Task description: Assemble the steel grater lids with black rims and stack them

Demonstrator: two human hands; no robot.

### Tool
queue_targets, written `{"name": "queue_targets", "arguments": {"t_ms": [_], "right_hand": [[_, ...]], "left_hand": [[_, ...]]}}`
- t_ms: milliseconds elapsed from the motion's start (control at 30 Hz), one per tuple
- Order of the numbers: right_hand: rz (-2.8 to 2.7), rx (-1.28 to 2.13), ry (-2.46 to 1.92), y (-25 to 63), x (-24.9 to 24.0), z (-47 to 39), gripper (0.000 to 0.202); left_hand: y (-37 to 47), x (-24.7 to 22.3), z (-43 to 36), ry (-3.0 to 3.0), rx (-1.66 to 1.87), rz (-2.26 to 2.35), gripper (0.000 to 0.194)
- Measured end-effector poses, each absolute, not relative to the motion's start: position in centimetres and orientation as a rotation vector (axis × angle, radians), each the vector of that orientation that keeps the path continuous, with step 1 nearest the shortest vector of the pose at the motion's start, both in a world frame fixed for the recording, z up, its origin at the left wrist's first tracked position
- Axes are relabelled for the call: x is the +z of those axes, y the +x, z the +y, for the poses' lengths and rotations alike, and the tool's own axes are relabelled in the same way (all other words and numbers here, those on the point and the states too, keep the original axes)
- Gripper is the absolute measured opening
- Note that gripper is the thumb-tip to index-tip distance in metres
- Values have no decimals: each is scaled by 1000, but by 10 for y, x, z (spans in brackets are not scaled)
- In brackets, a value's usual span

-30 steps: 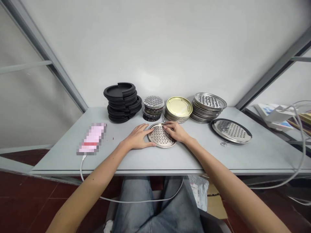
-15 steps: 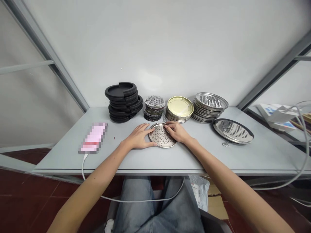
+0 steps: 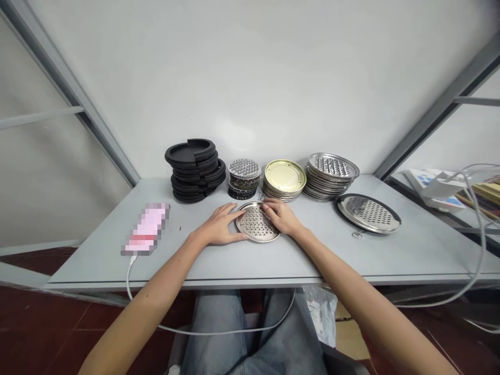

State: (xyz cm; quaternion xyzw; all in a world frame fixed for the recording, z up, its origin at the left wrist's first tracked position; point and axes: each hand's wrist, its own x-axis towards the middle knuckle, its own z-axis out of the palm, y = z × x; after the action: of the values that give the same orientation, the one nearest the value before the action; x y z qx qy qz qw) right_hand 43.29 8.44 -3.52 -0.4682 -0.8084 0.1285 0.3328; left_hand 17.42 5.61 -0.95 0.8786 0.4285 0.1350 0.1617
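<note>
A round metal grater plate [image 3: 258,224] with raised teeth lies on the table in front of me. My left hand [image 3: 219,226] holds its left rim, with the thumb at the near edge and the index finger at the far side. My right hand [image 3: 284,217] grips the right side, its fingertips bent over the toothed face. Just behind the plate stand a short stack of small toothed discs [image 3: 245,169] and a stack of yellowish metal lids [image 3: 285,176]. A small wire piece [image 3: 261,195] lies close to my right fingers.
Black ring-shaped holders [image 3: 191,156] are piled at the back left, and larger grater plates [image 3: 332,169] at the back right. A grater with black edging [image 3: 369,212] lies to the right. On the left is a phone [image 3: 146,229] with a white cable [image 3: 129,276] hanging over the table edge.
The camera view has shifted slightly. Both hands stay on the grater plate, with almost no visible change in their grip.
</note>
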Motion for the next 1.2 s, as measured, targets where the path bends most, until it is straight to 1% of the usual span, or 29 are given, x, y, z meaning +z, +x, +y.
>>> {"name": "queue_targets", "arguments": {"t_ms": [367, 667, 800, 900, 1067, 1200], "right_hand": [[-1852, 404, -1378, 436, -33, 83, 36], [-1634, 700, -1218, 435, -30, 85, 30], [-1505, 891, -1090, 437, -26, 87, 30], [-1431, 966, -1014, 439, -24, 87, 28], [-1460, 939, -1057, 441, -25, 88, 25], [-1571, 810, -1174, 440, -28, 87, 25]], "left_hand": [[174, -10, 58, 2496, 459, 1163, 109], [176, -8, 59, 2382, 584, 1152, 129], [175, -6, 60, 2390, 666, 1135, 128], [174, -4, 61, 2378, 714, 1140, 130], [171, -3, 62, 2323, 771, 1167, 129], [168, -4, 63, 2330, 733, 1186, 126]]}}
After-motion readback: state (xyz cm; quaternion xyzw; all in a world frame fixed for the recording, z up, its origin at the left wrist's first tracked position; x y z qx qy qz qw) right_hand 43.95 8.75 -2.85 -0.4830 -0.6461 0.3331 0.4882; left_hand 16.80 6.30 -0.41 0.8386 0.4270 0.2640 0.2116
